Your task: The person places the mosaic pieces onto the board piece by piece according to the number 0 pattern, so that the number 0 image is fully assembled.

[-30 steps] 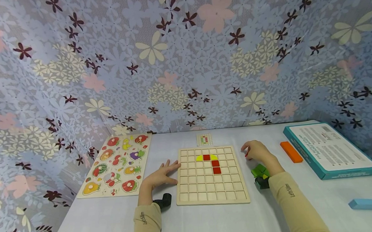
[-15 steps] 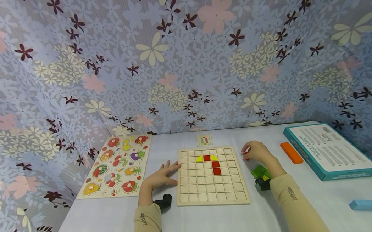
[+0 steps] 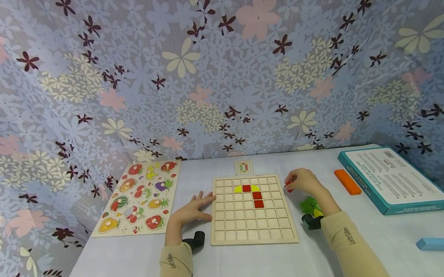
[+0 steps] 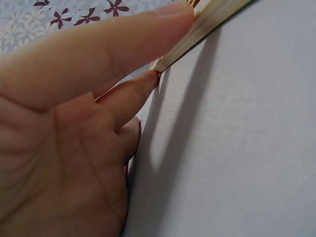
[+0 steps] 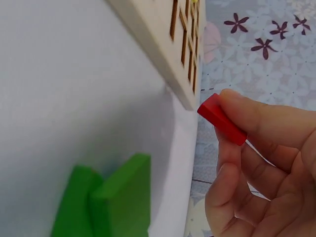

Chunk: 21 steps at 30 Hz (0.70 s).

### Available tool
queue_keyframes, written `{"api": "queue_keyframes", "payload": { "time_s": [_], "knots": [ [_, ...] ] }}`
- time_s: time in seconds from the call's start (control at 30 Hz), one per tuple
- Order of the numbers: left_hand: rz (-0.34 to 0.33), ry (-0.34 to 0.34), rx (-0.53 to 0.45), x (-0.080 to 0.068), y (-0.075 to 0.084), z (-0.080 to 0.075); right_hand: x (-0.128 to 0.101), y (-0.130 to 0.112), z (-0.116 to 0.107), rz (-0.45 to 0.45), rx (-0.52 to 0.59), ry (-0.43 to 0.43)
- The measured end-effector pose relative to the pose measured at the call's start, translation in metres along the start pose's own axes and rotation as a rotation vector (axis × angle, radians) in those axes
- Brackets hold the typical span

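Note:
My right hand pinches a small red block between thumb and fingertips. It is just off the right edge of a wooden grid board. In the board's cells lie several red square blocks and two yellow rounded pieces. My left hand rests with fingers spread at the board's left edge; the left wrist view shows its fingers against the board's side. Green blocks and a yellow piece lie below my right hand, partly hidden by the wrist camera.
Behind the board lies a small pattern card. A fruit puzzle board is at the left. To the right are an orange block, a teal-edged box and a light blue block. A floral curtain hangs behind the table.
My right hand has picked the red block up from beside the board and shifted slightly left toward the board's edge. The left hand stays in place.

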<state>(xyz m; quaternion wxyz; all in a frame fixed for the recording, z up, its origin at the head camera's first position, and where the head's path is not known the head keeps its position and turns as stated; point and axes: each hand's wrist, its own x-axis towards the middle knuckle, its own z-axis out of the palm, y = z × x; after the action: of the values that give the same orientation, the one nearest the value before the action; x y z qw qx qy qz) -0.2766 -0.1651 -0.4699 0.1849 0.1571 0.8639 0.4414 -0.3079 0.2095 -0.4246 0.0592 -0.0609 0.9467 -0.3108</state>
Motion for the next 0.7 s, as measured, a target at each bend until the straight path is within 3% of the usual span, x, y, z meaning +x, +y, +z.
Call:
{"api": "queue_keyframes", "payload": {
  "time_s": [0.4, 0.7],
  "knots": [
    [0.002, -0.001, 0.008, 0.0, 0.0, 0.0, -0.003, -0.013, 0.009, -0.083, 0.071, 0.02],
    [0.004, -0.007, 0.015, 0.001, 0.0, -0.001, -0.012, -0.032, 0.014, -0.113, 0.191, -0.028]
  ]
}}
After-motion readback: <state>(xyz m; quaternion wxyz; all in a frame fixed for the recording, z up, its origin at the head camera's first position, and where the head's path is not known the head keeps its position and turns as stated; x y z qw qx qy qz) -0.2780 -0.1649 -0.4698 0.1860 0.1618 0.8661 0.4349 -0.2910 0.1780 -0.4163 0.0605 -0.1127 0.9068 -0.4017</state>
